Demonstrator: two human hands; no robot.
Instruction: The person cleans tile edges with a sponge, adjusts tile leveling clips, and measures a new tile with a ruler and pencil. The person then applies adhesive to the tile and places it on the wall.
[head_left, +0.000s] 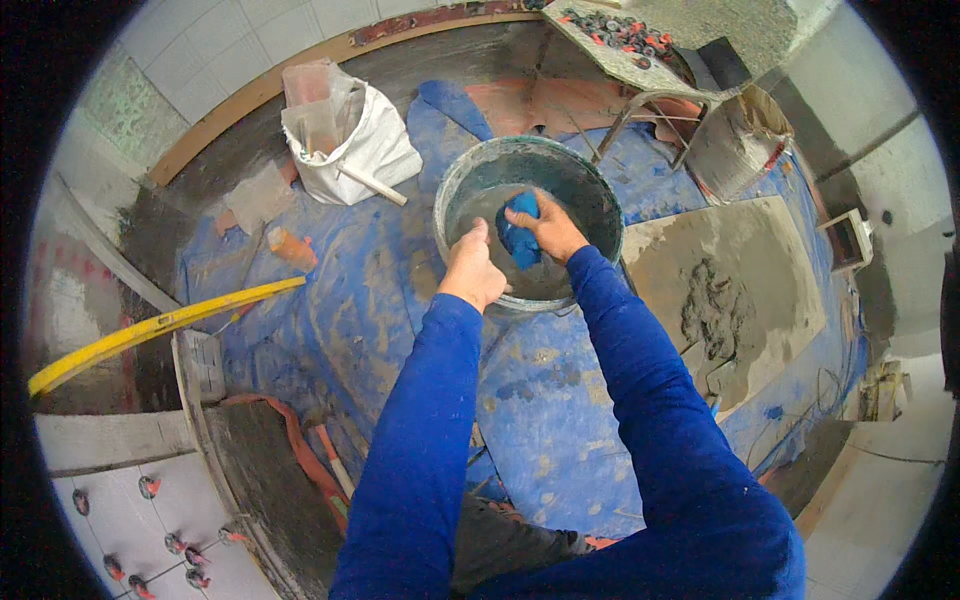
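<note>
The right hand (556,232) is grasping a blue sponge-like piece (517,242); the left hand (474,270) is presenting curled, its contents indeterminable. A bucket (530,160) is standing beneath both.

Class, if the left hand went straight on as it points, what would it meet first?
The left hand would probably meet grey liquid in the bucket first or, if higher, the far inner wall; depth is unclear.

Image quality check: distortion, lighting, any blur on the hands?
Head view: strong fisheye, black corners, yellow level looks bowed; head view: bucket interior darker than the blue sheet; head view: left hand and right hand readable, no obvious motion smear.
</note>
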